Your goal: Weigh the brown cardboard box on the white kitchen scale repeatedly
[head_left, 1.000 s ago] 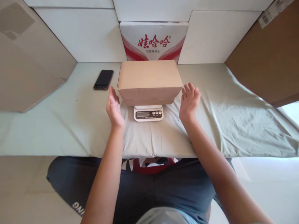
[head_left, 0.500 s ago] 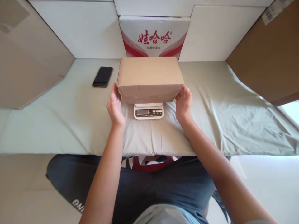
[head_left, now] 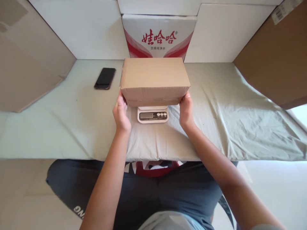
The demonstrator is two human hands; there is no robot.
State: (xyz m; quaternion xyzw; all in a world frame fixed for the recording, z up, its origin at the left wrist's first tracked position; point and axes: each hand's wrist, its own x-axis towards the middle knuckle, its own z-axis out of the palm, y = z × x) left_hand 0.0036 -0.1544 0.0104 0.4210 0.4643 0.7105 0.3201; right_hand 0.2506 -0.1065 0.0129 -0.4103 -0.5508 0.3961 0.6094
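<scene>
A plain brown cardboard box [head_left: 155, 72] is over a small white kitchen scale [head_left: 153, 115] in the middle of the table. Its bottom hides the scale's platform, so whether it rests there cannot be told. The scale's display looks blank, with a row of buttons beside it. My left hand [head_left: 121, 111] grips the box's near left lower corner, fingers partly hidden behind it. At the near right lower corner, my right hand [head_left: 186, 108] holds the box the same way.
On the left lies a black phone [head_left: 105, 78]. A greenish cloth [head_left: 211, 127] with wrinkles covers the table. Behind stands a white and red printed carton [head_left: 159, 35]. Large brown cartons flank the table, on the left [head_left: 31, 60] and right [head_left: 275, 60].
Both hands have closed in slightly at the lower corners of the box, the fingers now more tucked under it. The box and scale look almost unmoved.
</scene>
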